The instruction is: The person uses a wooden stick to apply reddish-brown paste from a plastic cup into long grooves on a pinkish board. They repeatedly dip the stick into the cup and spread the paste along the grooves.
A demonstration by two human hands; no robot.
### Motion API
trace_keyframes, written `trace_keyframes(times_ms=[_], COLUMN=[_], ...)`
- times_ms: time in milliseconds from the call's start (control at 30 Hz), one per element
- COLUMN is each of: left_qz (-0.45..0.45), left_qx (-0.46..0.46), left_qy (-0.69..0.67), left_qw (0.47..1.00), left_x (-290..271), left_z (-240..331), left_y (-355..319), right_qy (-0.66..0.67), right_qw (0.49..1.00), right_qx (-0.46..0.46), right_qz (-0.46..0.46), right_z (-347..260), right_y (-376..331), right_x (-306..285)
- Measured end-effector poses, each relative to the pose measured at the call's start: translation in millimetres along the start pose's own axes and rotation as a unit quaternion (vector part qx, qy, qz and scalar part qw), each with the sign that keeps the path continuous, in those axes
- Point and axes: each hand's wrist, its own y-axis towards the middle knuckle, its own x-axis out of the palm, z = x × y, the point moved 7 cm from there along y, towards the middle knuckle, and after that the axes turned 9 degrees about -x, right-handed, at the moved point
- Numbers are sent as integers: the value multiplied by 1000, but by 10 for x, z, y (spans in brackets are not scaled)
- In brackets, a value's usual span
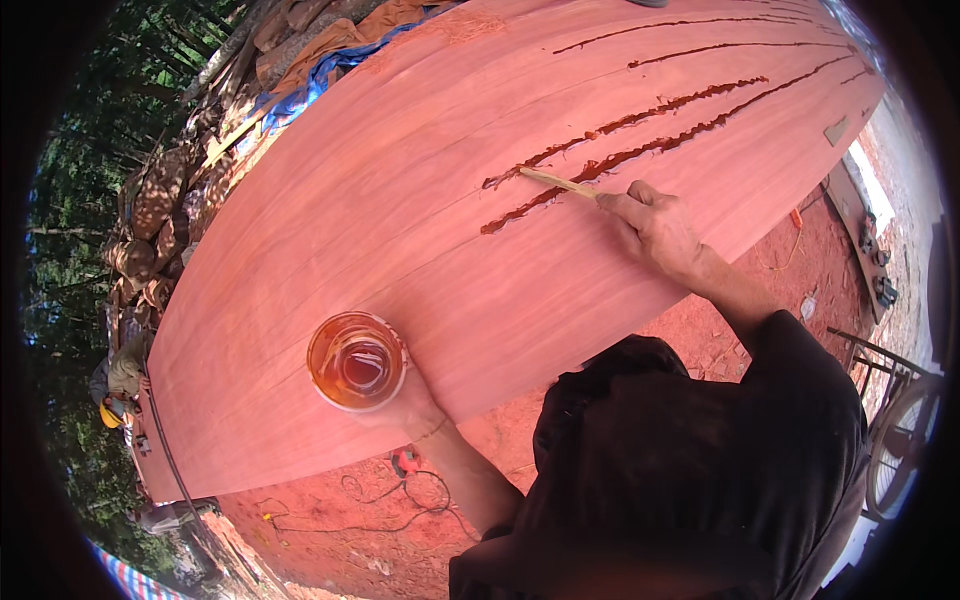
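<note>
A large reddish wooden surface (270,280) with plank seams stretches out before me, its edges curving. My left hand (418,403) is wrapped around a clear cup (358,362) of amber liquid, held above the wood. Between the fingers of my right hand (655,230) is a thin, pale wooden stick (560,183). The stick's tip meets the near end of a glossy dark red-brown bead (625,122) laid along a seam. A second thick bead (665,143) runs beneath the stick, nearer my right hand. Several thinner dark lines (720,46) run along the far part of the surface.
Stacked logs (160,205) and a blue tarp (320,75) lie beyond the left edge. A person in a yellow helmet (110,414) is at the left end. On the red ground are a red tool (405,462) and a cord (370,525); a fan (900,450) stands at right.
</note>
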Motion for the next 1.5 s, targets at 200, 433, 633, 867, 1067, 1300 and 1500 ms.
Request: trace_keyframes(times_ms=[200, 433, 633, 867, 1067, 1300, 1500], left_qz=[6, 6, 6, 10, 2, 27, -2], left_qx=[-6, -21, -26, -17, -31, -43, -46], left_qy=[-12, -41, -55, -46, -43, -67, -63], left_qw=[1000, 999, 998, 999, 999, 996, 997], left_x=[5, -53, -48, -109, -107, -28, -100], left_z=[-8, -25, -28, -33, -48, -58, -68], left_y=[-10, 17, 13, 44, 26, -22, -8], right_qy=[83, 114, 146, 85, -8, 31, 113], right_qw=[995, 991, 989, 996, 997, 994, 992], right_qx=[44, 69, 38, -26, -78, -105, -44], right_qz=[35, 18, 13, 22, -28, -28, 35], right_z=[65, 35, -62, -169, -356, -446, -377], right_y=[105, 207, 296, 335, 250, 302, 256], right_x=[13, 88, 184, 260, 403, 537, 354])
